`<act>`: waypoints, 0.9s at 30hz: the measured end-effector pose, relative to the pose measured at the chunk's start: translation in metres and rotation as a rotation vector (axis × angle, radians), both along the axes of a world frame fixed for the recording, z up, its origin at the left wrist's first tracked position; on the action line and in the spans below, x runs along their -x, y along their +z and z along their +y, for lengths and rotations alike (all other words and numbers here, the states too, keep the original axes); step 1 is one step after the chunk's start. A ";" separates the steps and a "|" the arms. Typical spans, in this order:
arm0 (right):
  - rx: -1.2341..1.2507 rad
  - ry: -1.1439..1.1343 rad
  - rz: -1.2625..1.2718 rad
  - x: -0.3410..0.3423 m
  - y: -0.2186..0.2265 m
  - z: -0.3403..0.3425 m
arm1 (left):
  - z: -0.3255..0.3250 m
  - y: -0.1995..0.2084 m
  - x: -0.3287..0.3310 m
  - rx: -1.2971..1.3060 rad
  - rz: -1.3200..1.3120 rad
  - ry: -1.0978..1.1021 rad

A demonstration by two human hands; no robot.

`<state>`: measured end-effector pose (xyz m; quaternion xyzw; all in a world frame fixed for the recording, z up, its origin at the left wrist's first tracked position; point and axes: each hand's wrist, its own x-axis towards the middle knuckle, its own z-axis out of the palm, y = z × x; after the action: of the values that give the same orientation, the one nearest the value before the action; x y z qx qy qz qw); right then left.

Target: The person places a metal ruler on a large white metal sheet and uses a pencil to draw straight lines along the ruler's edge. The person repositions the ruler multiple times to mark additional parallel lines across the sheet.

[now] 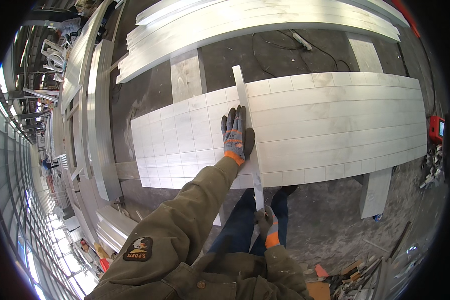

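Note:
A long, light metal bar [255, 167] lies crosswise over a row of pale, silvery profiles [330, 120] set side by side. Thin crosswise lines run over the profiles, several on the left part and others along both long edges. My left hand [234, 134], in a grey and orange work glove with dark fingertips, lies flat with fingers stretched out along the bar's left side, its thumb over the bar. Close to my body, my right hand [268, 222], gloved alike, is closed at the bar's near end. Its fingertips are partly hidden.
More long profiles [265, 22] lie across the far side on light supports [186, 75]. Others are stacked at the left [101, 120]. A black cable [330, 55] lies on the floor beyond. At the right stands a red device [436, 130]; scraps [357, 275] lie at lower right.

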<state>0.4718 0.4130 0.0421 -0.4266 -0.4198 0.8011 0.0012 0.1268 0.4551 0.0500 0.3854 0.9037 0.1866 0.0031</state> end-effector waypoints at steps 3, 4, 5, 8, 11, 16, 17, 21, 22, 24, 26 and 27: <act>-0.006 0.015 0.003 0.004 0.004 0.002 | 0.000 0.004 -0.001 -0.024 0.004 -0.005; -0.002 0.017 0.008 0.005 0.007 0.003 | 0.000 0.006 -0.001 -0.010 -0.011 -0.003; -0.002 0.009 0.002 0.007 0.010 0.003 | 0.001 0.008 -0.001 0.003 -0.027 -0.001; -0.004 0.000 -0.008 0.010 0.020 0.007 | 0.003 0.012 -0.002 -0.026 0.013 -0.006; -0.015 0.020 -0.027 0.014 0.028 0.012 | 0.003 0.014 -0.001 -0.021 0.001 -0.004; -0.015 0.061 -0.092 0.019 0.036 0.015 | 0.005 0.014 0.001 0.042 -0.016 -0.007; -0.043 0.058 -0.057 0.018 0.039 0.016 | 0.005 0.014 0.000 0.050 -0.024 -0.009; -0.054 0.068 -0.076 0.017 0.039 0.013 | 0.002 0.011 -0.001 0.006 0.020 -0.008; -0.052 0.062 -0.041 0.016 0.037 0.013 | 0.002 0.010 -0.001 0.017 -0.005 -0.002; -0.023 0.038 -0.022 0.017 0.032 0.009 | 0.001 0.008 0.002 0.014 0.006 -0.004; 0.024 -0.011 0.026 0.017 0.026 0.005 | 0.001 0.006 0.003 0.011 -0.004 0.015; 0.014 -0.009 0.028 0.015 0.024 0.004 | 0.001 0.006 0.003 -0.002 -0.023 0.018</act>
<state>0.4568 0.4169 0.0658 -0.4172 -0.4122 0.8099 0.0080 0.1240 0.4564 0.0559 0.3750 0.9068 0.1920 0.0116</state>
